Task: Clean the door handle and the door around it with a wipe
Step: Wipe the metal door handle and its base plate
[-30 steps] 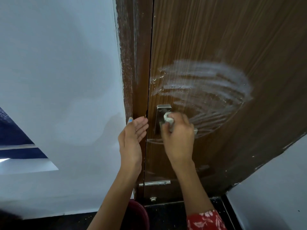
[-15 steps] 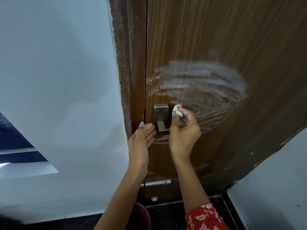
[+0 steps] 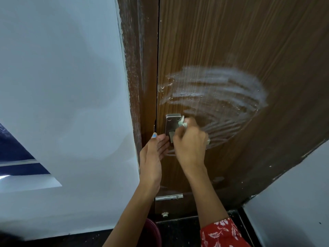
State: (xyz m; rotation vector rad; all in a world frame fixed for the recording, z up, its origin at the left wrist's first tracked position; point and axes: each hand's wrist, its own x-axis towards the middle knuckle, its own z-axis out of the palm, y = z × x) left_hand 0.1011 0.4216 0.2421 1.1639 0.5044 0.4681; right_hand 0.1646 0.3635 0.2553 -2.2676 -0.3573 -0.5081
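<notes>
A brown wooden door (image 3: 222, 41) carries a metal handle plate (image 3: 171, 122) near its left edge. White wet streaks (image 3: 213, 90) fan across the wood above and right of the plate. My right hand (image 3: 189, 145) pinches a small crumpled white wipe (image 3: 183, 123) and presses it against the plate's right side, covering most of the lever; its tip (image 3: 208, 141) shows to the right. My left hand (image 3: 154, 152) rests flat with fingers straight against the door's edge, just left of the plate, holding nothing.
A dark brown door frame (image 3: 140, 68) meets a white wall (image 3: 62, 86) on the left. Lower on the door are a metal bolt (image 3: 169, 196) and a small stopper (image 3: 164, 214). A maroon bucket rim (image 3: 153, 230) stands on the black floor. Another white wall (image 3: 293, 202) is at lower right.
My right hand moved with the wipe from the door surface right of the plate back onto the handle plate. My left hand stayed by the door's edge.
</notes>
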